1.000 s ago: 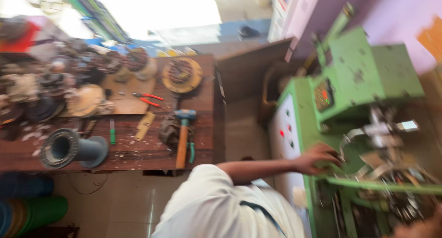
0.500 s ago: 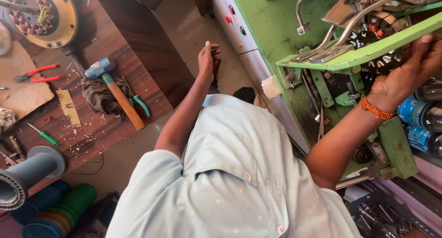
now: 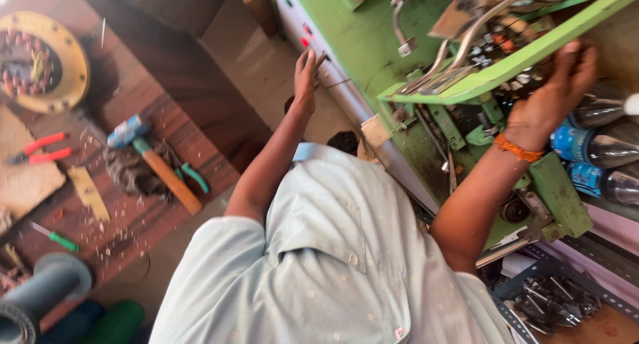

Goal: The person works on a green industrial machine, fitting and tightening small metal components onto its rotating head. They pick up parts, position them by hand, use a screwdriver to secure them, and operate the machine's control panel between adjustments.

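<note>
My left hand (image 3: 305, 74) stretches forward with its fingers straight, and the fingertips touch the edge of the white control panel (image 3: 313, 41) with red buttons on the green machine (image 3: 363, 41). It holds nothing. On the right, my right hand (image 3: 549, 101), an orange band at its wrist, reaches up under the slanted green metal bar (image 3: 506, 64). Its fingers press against the bar's underside among metal levers and wires. Whether they grip anything is hidden. My pale shirt (image 3: 333, 271) fills the lower middle.
A wooden bench (image 3: 133, 184) on the left carries a hammer (image 3: 156, 164), red-handled pliers (image 3: 36, 149), a green screwdriver (image 3: 56, 237), a round yellow-rimmed part (image 3: 43, 61) and a grey pipe (image 3: 40, 294). Plastic bottles (image 3: 599, 151) lie at the right. Metal parts (image 3: 552, 297) sit below them.
The view has swung from the bench to the machine and closed in. My left hand stays at the panel edge, and my right hand has come in under the green bar.
</note>
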